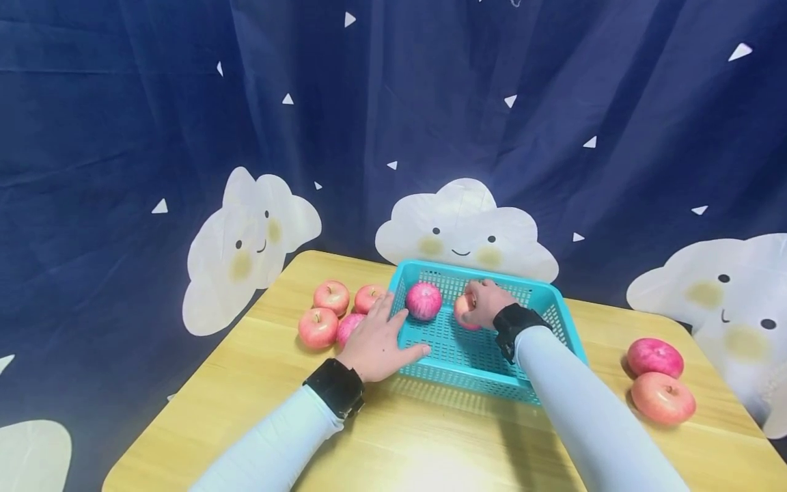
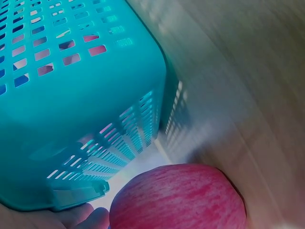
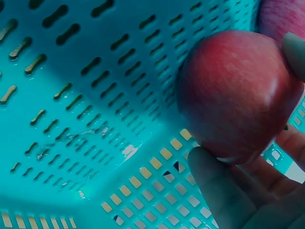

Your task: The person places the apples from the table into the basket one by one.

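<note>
A teal plastic basket with slotted walls stands on the wooden table. Inside it, my right hand grips a red apple with thumb and fingers curled round it. A darker pink-red apple lies in the basket to the left of that one. My left hand rests on the basket's left rim with its fingers spread and fairly straight. Right by the left hand, outside the basket, sits another pink-red apple, partly covered by the hand in the head view.
Left of the basket, several apples cluster on the table. Two more, a dark pink apple and a paler apple, sit at the table's right side. Behind hangs a dark blue curtain with cloud prints.
</note>
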`<state>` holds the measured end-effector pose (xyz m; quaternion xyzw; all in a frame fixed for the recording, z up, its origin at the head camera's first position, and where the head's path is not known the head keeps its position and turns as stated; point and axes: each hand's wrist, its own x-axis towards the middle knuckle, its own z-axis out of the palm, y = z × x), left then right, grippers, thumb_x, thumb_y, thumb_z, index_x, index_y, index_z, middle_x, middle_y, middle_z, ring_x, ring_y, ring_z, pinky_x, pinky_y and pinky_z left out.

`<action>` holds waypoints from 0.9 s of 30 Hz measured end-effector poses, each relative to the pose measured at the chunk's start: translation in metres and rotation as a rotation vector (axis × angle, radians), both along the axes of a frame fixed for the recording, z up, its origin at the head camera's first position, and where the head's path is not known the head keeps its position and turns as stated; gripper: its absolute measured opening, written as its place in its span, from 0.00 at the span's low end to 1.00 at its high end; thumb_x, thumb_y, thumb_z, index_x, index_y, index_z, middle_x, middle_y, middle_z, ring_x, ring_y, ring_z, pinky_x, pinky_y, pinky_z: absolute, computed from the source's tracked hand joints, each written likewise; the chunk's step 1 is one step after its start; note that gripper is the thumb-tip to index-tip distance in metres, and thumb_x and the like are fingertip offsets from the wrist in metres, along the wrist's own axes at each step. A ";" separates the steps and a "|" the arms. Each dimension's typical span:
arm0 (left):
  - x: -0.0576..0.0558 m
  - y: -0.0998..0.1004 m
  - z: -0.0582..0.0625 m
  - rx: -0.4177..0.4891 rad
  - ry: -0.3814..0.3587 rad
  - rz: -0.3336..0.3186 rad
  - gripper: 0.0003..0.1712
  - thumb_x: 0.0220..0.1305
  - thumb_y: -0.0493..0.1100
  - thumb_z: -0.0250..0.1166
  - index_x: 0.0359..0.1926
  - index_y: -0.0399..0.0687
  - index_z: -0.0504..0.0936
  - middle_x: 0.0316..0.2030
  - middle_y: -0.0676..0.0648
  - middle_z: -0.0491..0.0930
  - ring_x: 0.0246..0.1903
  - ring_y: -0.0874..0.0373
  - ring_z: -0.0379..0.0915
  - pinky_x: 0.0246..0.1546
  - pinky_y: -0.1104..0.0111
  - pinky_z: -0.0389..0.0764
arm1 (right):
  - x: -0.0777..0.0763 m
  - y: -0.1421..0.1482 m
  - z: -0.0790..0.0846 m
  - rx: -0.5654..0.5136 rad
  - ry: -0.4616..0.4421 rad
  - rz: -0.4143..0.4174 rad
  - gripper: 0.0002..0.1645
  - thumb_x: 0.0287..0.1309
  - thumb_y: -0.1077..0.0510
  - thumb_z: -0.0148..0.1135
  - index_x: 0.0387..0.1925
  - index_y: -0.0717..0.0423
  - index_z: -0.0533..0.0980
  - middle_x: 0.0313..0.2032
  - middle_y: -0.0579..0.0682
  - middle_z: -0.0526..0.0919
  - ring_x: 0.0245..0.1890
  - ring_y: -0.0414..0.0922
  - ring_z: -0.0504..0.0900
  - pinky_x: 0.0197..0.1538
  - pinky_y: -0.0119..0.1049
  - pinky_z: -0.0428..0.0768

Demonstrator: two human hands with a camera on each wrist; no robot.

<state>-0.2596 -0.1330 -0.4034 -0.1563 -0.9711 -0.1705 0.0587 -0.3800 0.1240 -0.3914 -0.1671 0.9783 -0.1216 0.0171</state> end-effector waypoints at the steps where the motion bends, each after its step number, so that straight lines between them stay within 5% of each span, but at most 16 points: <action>1: 0.000 0.000 0.000 -0.001 0.001 0.002 0.57 0.59 0.82 0.50 0.75 0.46 0.66 0.79 0.39 0.47 0.78 0.45 0.38 0.70 0.44 0.59 | 0.000 0.000 0.000 0.002 -0.001 0.006 0.29 0.52 0.48 0.75 0.53 0.54 0.76 0.45 0.57 0.76 0.41 0.55 0.76 0.42 0.51 0.77; 27: 0.003 0.001 0.002 0.014 -0.019 0.008 0.56 0.59 0.81 0.52 0.75 0.47 0.67 0.79 0.40 0.47 0.78 0.46 0.38 0.70 0.44 0.58 | 0.003 0.008 0.002 0.083 -0.032 0.076 0.36 0.60 0.42 0.69 0.64 0.56 0.74 0.48 0.58 0.77 0.46 0.56 0.77 0.49 0.57 0.79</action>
